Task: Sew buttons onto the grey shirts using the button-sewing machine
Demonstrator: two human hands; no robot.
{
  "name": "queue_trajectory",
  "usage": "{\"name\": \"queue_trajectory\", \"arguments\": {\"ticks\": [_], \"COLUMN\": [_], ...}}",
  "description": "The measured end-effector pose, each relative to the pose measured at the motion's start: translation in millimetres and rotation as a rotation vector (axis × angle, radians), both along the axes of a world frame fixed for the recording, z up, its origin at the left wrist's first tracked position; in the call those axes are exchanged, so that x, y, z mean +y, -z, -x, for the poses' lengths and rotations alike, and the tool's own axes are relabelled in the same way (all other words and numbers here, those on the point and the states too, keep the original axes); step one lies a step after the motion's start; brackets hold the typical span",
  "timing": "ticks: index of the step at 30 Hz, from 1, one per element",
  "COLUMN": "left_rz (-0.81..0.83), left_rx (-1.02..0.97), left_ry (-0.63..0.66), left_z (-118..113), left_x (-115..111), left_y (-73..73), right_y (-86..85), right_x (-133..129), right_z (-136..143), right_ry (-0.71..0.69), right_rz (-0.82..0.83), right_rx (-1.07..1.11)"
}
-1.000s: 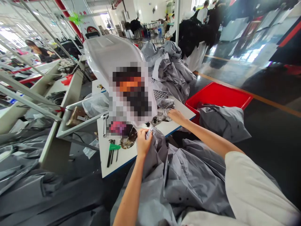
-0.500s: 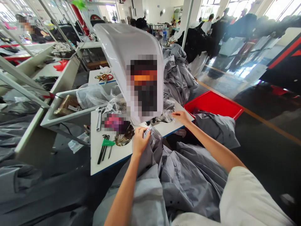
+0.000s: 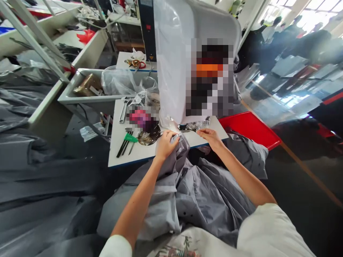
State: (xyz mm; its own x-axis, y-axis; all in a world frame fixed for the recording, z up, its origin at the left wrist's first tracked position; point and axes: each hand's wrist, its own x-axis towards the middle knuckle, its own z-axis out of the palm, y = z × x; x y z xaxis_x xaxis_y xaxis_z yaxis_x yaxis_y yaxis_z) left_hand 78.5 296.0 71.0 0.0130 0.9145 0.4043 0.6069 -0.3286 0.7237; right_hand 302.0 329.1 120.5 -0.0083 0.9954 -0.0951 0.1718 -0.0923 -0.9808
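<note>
My left hand (image 3: 166, 145) is closed on the gathered edge of a grey garment (image 3: 198, 192), holding it at the front of a white-housed machine (image 3: 171, 60). The rest of the garment drapes over my lap in loose folds. My right hand (image 3: 212, 138) hovers over the table's front edge, right of the machine, with thumb and fingers pinched together. Whatever lies between those fingertips is too small to make out. Just beyond them is a clear plastic bag (image 3: 205, 123) with small parts. The machine's working point is mostly hidden behind my left hand and the cloth.
Hex keys in a green holder (image 3: 130, 138), an adjustable wrench (image 3: 123, 110) and a dish of small metal parts (image 3: 145, 138) lie on the white tabletop (image 3: 118, 142). A red tray (image 3: 250, 128) stands right. Left is a grey trough (image 3: 80, 95) holding plastic bags.
My view has tilted down and swung left. My right hand has drawn back from the plastic bag, toward me and the machine. The left hand keeps its hold on the garment.
</note>
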Motion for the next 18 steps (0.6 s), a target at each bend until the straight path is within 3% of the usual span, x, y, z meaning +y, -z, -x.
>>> {"name": "queue_trajectory", "arguments": {"ticks": [5,8,18], "left_rz": [0.012,0.012,0.032], "left_rx": [-0.013,-0.029,-0.013], "left_ry": [0.004,0.006,0.005], "left_z": [0.5,0.8,3.0], "left_x": [0.1,0.6,5.0], "left_y": [1.1,1.0,2.6], "right_y": [13.2,15.5,27.8], "right_x": [-10.4,-8.0,10.5], "right_z": [39.0,54.2,62.2], "right_ry": [-0.182,-0.192,-0.239], "right_rz": [-0.353,-0.483,-0.396], "right_rx": [-0.274,-0.355,-0.209]}}
